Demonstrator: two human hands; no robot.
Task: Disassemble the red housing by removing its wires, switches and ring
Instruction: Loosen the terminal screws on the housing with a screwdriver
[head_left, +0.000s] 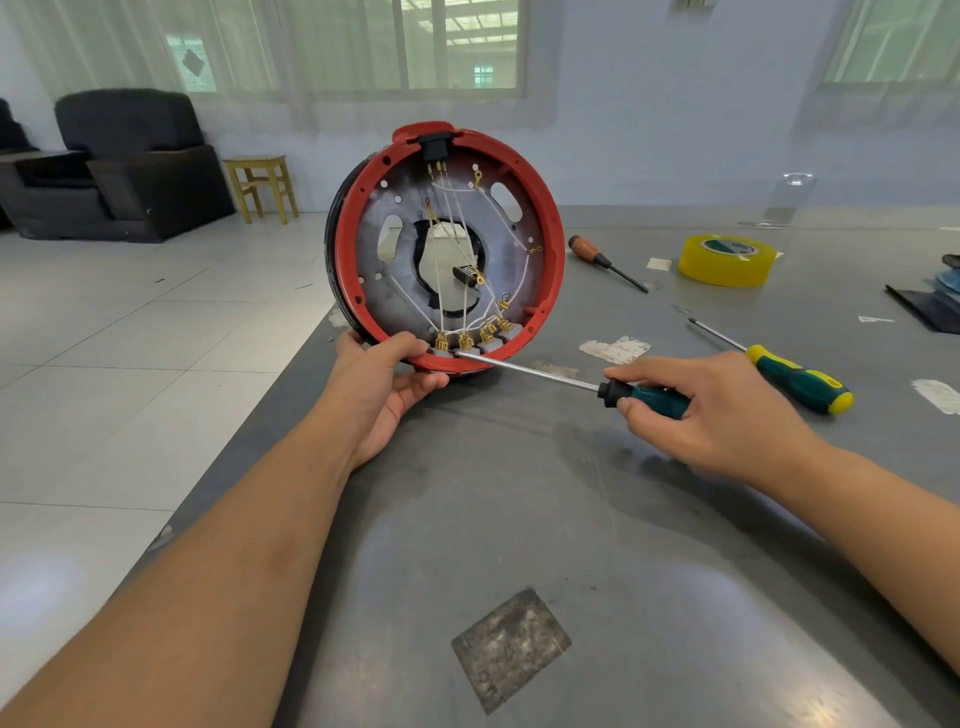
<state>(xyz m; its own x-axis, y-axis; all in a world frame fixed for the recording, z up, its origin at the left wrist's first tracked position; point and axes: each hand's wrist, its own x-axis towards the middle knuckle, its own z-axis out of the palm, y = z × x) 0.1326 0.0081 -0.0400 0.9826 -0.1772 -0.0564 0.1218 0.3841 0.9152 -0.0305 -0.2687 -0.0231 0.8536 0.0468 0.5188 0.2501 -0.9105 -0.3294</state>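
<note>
Head view: the red housing (450, 249) is stood on its edge on the grey table (597, 519), open side facing the camera, gripped below by the left hand (387, 384), while a screwdriver (561, 382) is held by the right hand (711, 405), tip pointing left at the bottom switches (467, 340).

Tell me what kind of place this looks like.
Probably a plain workroom, not a fitted-out shop. A grey worktable holds loose screwdrivers and a tape roll; beyond it are a tiled floor, a dark armchair, a small wooden stool and curtained windows.
</note>
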